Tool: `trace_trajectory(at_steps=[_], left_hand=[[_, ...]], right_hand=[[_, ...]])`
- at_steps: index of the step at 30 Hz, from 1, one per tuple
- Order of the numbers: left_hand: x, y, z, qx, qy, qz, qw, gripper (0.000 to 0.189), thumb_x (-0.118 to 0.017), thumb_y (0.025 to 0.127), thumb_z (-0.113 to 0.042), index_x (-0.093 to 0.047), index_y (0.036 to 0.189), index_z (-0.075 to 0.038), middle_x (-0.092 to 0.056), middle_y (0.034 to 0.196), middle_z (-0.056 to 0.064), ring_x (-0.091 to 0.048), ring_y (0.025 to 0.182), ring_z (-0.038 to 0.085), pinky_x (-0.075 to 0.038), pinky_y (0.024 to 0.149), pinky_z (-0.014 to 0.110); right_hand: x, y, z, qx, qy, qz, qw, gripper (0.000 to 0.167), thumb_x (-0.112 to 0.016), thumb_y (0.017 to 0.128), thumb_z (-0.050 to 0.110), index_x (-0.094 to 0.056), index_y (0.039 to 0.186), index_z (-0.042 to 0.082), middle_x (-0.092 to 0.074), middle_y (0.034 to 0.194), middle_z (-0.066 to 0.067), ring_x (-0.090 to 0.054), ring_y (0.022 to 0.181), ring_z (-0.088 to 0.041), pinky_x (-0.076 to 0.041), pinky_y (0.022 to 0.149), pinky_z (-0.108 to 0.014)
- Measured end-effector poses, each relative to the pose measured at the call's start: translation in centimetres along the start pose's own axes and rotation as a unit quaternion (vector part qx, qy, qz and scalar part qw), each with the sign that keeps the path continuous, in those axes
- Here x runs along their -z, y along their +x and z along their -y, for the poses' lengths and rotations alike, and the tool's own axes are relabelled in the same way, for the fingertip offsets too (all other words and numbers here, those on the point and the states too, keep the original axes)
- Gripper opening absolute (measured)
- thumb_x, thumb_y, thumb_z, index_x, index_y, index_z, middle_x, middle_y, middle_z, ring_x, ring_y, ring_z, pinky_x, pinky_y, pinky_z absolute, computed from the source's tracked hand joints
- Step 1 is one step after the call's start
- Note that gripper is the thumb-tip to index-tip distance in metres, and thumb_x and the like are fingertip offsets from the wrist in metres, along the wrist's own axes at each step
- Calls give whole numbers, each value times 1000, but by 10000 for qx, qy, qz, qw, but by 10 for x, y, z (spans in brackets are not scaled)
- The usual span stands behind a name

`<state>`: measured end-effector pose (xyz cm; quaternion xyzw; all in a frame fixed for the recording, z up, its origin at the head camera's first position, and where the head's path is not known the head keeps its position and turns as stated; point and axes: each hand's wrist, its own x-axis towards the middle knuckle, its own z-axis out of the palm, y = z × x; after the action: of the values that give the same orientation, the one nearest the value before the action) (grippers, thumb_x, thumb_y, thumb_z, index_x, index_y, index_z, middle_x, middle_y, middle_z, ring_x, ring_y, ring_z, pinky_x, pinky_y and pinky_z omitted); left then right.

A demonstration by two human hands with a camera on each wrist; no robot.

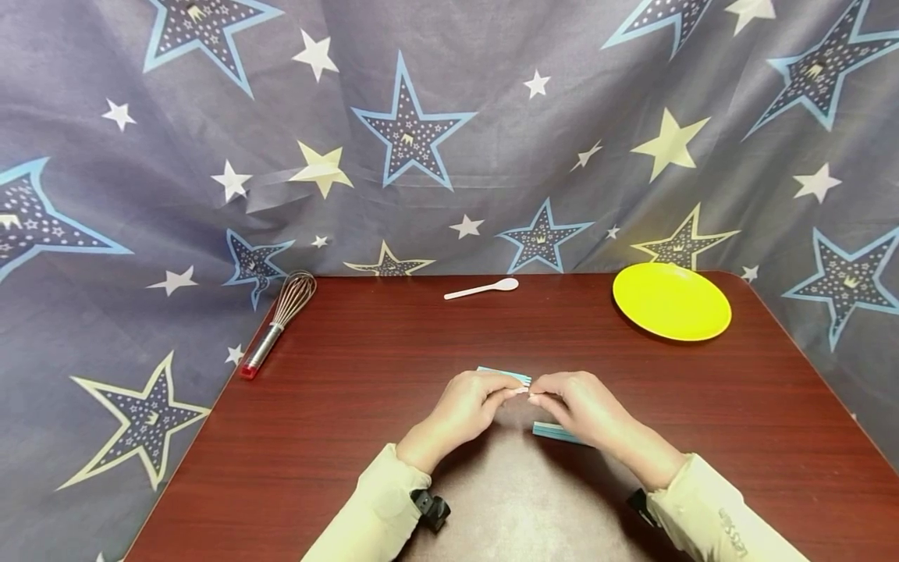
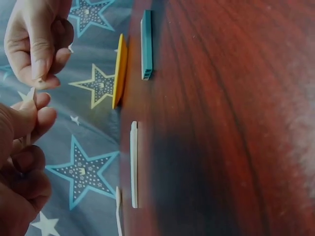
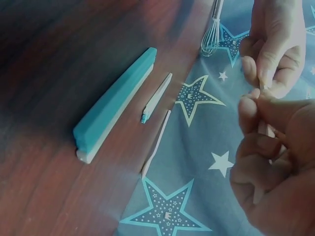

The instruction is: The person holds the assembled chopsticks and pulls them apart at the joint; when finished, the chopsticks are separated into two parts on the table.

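Observation:
Over the table, the left hand and right hand meet almost fingertip to fingertip. Between thumb and fingers the left hand pinches a thin pale stick, its narrow tip pointing at the right hand. Another thin pale stick runs through the fingers of the right hand, mostly hidden by them. Below the right forearm lies a long teal case part with a whitish lower side. Just beyond the left fingers is a slimmer light-blue and white piece, its right end toothed.
A white plastic spoon lies at the table's back edge. At the back left is a whisk with a red-ended handle; a yellow plate sits back right. Behind the table hangs a star-patterned cloth.

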<state>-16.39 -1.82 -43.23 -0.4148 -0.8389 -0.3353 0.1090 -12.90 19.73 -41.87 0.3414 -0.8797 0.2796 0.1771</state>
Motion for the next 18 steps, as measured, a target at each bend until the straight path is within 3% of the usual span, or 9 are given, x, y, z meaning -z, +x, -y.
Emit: trace_trajectory(at_steps=[5,10,13,18], left_hand=[[4,3,1,130,58,190,9997,15,-63,94,-10,-74,105,-11,-72,90,-2,-65,80,8,-50,78,25],[4,4,8,105,172,498,9986,27,-60,90,5,-70,114,-5,-69,83,0,-62,81,13,-50,81,30],[4,4,13,162,192,519,9983,28,-62,89,4,-71,113,-7,-72,88,-1,-63,83,15,-50,81,33],[5,5,18,582,305,371,9971,12,-65,93,-9,-72,102,-11,-73,91,-3,-64,80,13,-50,75,32]], right_hand=[[2,-2,-1,-439,-168,272,9985,4,-70,88,5,-71,88,9,-65,79,5,-54,69,-5,-50,65,-28],[4,-7,-3,-675,-372,622,9951,23,-60,82,-9,-71,100,1,-69,89,-4,-58,75,-11,-52,70,-34],[5,-11,-5,-675,-455,651,9946,27,-59,82,-11,-71,103,1,-71,93,-5,-64,80,-15,-54,72,-35],[6,-15,-8,-1061,-494,563,9915,14,-69,85,-2,-70,95,8,-70,86,1,-65,73,-13,-53,66,-32]])
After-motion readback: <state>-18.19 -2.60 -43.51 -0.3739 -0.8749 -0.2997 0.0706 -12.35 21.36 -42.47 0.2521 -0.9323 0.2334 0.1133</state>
